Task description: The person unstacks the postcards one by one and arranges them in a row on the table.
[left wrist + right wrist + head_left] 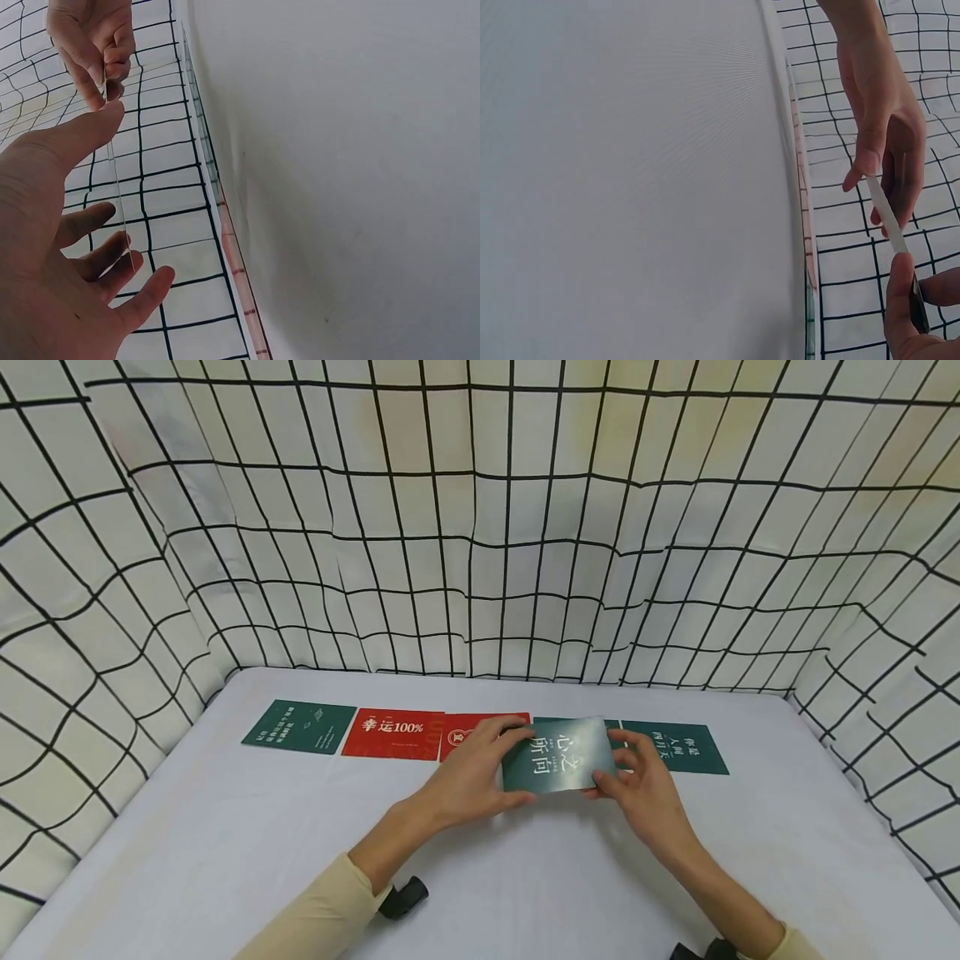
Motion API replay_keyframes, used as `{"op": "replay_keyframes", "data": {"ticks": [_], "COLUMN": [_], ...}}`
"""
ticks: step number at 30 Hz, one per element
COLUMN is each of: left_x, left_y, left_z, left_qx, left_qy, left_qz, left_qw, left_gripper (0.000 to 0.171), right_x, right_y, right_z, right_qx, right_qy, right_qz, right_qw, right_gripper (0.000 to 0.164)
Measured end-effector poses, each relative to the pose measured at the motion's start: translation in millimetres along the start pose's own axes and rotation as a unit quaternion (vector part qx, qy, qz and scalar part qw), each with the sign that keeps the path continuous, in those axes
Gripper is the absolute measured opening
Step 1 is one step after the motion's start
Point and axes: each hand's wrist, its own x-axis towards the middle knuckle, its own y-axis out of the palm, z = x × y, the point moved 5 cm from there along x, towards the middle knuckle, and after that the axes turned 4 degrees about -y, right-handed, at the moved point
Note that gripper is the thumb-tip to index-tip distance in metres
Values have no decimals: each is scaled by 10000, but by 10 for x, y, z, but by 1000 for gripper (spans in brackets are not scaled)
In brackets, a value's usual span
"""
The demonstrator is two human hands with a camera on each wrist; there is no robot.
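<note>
A dark green card (558, 756) with white Chinese characters is held up above the table, tilted toward the head camera. My right hand (648, 789) pinches its right edge, thumb in front and fingers behind. Around the card's left side, my left hand (472, 777) has its fingers spread, upper fingers at the top left corner and thumb by the lower edge. Seen nearly edge-on in the left wrist view, the card (114, 172) runs between the thumb and loose fingers of my left hand (60, 217). The right wrist view shows the card (887, 214) as a pale strip.
Behind the hands, a row of cards lies flat on the white table (480, 893): a green card (300, 727), a red card (393, 735), another red card (457, 727), and green cards (693, 749) to the right. A black-gridded white curtain (487, 560) surrounds the table.
</note>
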Motion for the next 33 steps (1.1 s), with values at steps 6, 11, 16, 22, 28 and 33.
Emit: {"op": "replay_keyframes", "data": {"ticks": [6,11,16,22,28,33], "left_x": [43,82,125,169,222,266], "left_y": [9,12,19,32,83,121], "left_z": [-17,-31,-28,-44,-62,-78], "left_qx": [-65,-107,-156,-400,-631,-620], "left_qy": [-84,-194,-408,-542,-641,-707], "left_qz": [-90,-106,-93,-77,-49,-81], "left_qw": [9999,9997,9990,9977,9959,9955], "left_gripper": [85,88,89,87,84,86], "right_x": [-2,1,11,22,28,27], "right_y": [-72,-144,-237,-353,-410,-450], "right_z": [-16,-9,1,0,-20,-28], "right_qx": [74,158,140,-43,-23,-5], "right_qy": [-193,-205,-95,-3,63,24], "right_qz": [-7,-103,-192,-310,-397,-448], "right_qw": [9998,9996,9997,9995,9992,9990], "right_gripper": [63,63,64,64,66,68]}}
